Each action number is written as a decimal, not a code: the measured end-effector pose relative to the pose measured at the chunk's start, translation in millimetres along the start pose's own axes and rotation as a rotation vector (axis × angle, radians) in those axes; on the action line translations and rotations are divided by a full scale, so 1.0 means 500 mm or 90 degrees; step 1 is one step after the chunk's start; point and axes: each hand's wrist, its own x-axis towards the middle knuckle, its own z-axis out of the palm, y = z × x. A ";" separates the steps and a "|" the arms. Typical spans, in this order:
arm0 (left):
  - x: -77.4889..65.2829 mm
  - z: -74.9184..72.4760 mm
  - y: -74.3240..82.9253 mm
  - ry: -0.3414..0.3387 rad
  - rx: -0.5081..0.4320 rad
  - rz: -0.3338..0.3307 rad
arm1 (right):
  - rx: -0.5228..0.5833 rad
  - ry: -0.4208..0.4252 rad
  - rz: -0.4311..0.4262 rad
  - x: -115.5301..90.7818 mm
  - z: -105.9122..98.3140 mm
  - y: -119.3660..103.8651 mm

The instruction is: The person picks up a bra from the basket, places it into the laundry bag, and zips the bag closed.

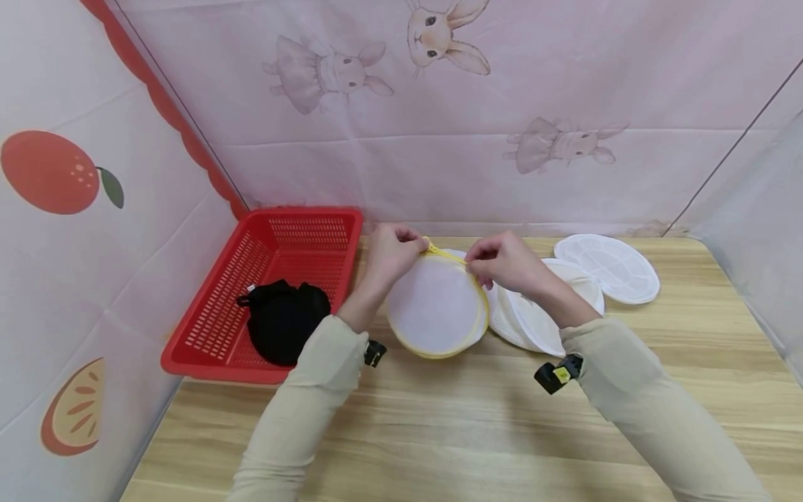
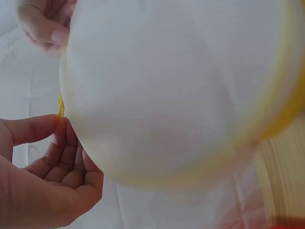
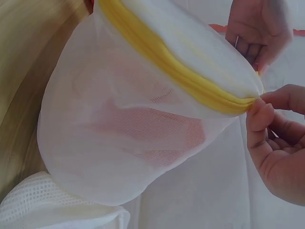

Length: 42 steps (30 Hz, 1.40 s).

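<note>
Both hands hold up a round white mesh laundry bag (image 1: 439,307) with yellow trim, above the table's back half. My left hand (image 1: 394,252) pinches a small yellow zipper pull (image 2: 61,107) at the bag's top edge, thumb against fingertip. A short way to the right, my right hand (image 1: 505,261) pinches the yellow zipper band (image 3: 176,69) near its end. In the right wrist view the bag's sheer side hangs rounded, and a reddish patch shows through the mesh.
At the left stands a red perforated basket (image 1: 182,359) with a black fabric item (image 1: 285,324) inside. Right of the held bag lie a white mesh bag (image 1: 523,321) and a flat white oval mesh piece (image 1: 608,268). A printed cloth wall (image 1: 408,174) borders the wooden table (image 1: 452,432).
</note>
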 end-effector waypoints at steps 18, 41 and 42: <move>0.016 -0.027 -0.036 0.010 -0.168 -0.078 | 0.085 0.025 0.035 0.004 -0.025 0.025; 0.015 -0.045 -0.029 0.002 -0.166 -0.113 | 0.198 0.009 0.060 -0.002 -0.017 0.049; 0.016 -0.045 -0.031 0.001 -0.171 -0.118 | 0.201 0.011 0.063 -0.003 -0.018 0.052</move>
